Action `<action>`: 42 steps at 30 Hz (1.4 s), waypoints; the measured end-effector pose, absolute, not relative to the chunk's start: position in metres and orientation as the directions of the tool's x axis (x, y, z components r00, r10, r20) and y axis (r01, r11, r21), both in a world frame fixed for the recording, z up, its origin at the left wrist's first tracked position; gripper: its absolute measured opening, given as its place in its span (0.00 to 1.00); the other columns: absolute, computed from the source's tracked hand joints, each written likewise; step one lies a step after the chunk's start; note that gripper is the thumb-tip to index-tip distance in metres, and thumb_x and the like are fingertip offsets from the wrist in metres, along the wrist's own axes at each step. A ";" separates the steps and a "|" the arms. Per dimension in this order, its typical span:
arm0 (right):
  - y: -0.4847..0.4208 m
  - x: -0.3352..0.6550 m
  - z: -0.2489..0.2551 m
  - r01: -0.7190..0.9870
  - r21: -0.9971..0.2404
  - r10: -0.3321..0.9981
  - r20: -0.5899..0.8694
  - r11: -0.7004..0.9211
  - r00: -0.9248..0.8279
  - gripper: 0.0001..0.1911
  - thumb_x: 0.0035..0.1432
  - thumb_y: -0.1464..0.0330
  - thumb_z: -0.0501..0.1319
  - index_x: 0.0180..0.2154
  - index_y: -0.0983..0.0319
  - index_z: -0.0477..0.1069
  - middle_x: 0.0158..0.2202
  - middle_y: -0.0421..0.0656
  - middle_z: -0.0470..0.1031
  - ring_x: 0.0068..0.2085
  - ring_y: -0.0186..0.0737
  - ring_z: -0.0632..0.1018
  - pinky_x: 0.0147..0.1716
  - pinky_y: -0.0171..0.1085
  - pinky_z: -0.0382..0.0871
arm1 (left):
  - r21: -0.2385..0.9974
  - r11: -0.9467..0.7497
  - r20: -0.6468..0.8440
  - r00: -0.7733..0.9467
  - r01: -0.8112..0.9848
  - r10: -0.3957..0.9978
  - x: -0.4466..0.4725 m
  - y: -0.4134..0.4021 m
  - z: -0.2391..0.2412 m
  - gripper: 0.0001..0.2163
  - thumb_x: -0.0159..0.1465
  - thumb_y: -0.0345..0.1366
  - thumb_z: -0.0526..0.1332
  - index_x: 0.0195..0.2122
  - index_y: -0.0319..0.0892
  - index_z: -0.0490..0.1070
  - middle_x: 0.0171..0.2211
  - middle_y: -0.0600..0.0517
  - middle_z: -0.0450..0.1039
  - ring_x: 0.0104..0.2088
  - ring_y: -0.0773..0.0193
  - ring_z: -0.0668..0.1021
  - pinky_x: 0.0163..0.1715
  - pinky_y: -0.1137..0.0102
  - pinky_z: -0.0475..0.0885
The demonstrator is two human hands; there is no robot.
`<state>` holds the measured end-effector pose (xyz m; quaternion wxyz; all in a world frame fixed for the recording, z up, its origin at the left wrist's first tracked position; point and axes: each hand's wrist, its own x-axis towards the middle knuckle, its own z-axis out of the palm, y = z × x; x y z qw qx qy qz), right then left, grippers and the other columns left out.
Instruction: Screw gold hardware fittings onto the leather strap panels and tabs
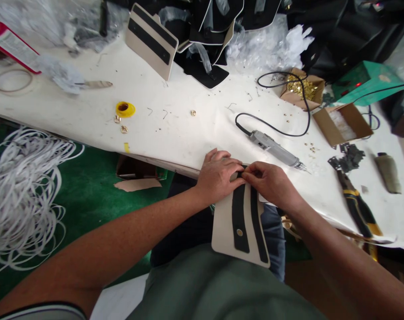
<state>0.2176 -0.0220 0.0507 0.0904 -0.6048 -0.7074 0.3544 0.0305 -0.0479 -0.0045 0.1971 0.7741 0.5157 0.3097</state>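
Against the table's front edge (175, 146), the beige panel (222, 224), probably light, thin and fairly stiff, slopes toward the lap, best held by its side margins, with the right hand (271, 180) pinching its far end and the left hand (218, 175) curved over it, grip unclear.

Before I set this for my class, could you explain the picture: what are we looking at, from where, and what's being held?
No machine here: a camera on a person's head looks forward and down at their bare hands. The left hand lies across the far end of a beige panel with black strips; the right hand pinches there too. On the white table lie a grey corded tool, pliers, a yellow roll and a box of gold-coloured pieces.
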 end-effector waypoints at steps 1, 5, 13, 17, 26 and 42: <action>-0.021 0.218 0.050 0.788 -0.616 0.916 -0.314 0.004 -0.250 0.09 0.58 0.60 0.64 0.30 0.58 0.76 0.26 0.38 0.76 0.29 0.37 0.73 0.31 0.38 0.63 | 0.623 -0.392 0.277 0.277 0.677 0.920 0.030 -0.048 -0.004 0.11 0.64 0.46 0.71 0.44 0.50 0.82 0.51 0.56 0.84 0.59 0.50 0.74 0.68 0.48 0.56; -0.013 0.223 0.047 0.750 -0.658 0.884 -0.388 -0.067 -0.262 0.08 0.56 0.60 0.66 0.31 0.58 0.76 0.24 0.37 0.75 0.27 0.36 0.72 0.28 0.36 0.63 | 0.624 -0.393 0.270 0.285 0.676 0.920 0.030 -0.048 -0.004 0.11 0.64 0.47 0.70 0.44 0.50 0.82 0.51 0.55 0.84 0.59 0.49 0.74 0.68 0.48 0.57; 0.003 0.228 0.042 0.654 -0.715 0.763 -0.560 -0.248 -0.323 0.10 0.54 0.61 0.69 0.33 0.60 0.75 0.24 0.38 0.76 0.26 0.35 0.76 0.26 0.34 0.69 | 0.621 -0.388 0.249 0.299 0.681 0.921 0.028 -0.048 0.000 0.11 0.65 0.46 0.70 0.45 0.49 0.82 0.52 0.57 0.83 0.59 0.49 0.73 0.68 0.47 0.57; -0.001 0.228 0.041 0.652 -0.735 0.795 -0.503 -0.187 -0.339 0.10 0.56 0.60 0.68 0.33 0.60 0.76 0.24 0.38 0.76 0.26 0.34 0.75 0.26 0.33 0.67 | 0.621 -0.386 0.212 0.328 0.682 0.921 0.026 -0.049 0.002 0.12 0.65 0.45 0.70 0.48 0.51 0.81 0.55 0.56 0.81 0.61 0.49 0.73 0.70 0.47 0.55; -0.002 0.255 0.056 0.743 -0.656 0.963 -0.089 0.134 -0.253 0.17 0.62 0.55 0.64 0.45 0.59 0.80 0.38 0.45 0.82 0.36 0.43 0.80 0.37 0.42 0.73 | 0.644 -0.371 0.215 0.308 0.669 0.927 0.026 -0.050 0.003 0.12 0.63 0.43 0.71 0.47 0.50 0.82 0.55 0.55 0.82 0.60 0.49 0.73 0.70 0.45 0.57; 0.010 0.273 0.075 0.390 -0.920 0.994 -0.007 0.036 -0.110 0.20 0.65 0.50 0.55 0.47 0.56 0.72 0.39 0.46 0.78 0.38 0.48 0.80 0.37 0.46 0.75 | 0.647 -0.374 0.225 0.303 0.665 0.926 0.027 -0.050 0.001 0.12 0.63 0.43 0.71 0.46 0.49 0.82 0.54 0.55 0.82 0.60 0.50 0.72 0.68 0.47 0.59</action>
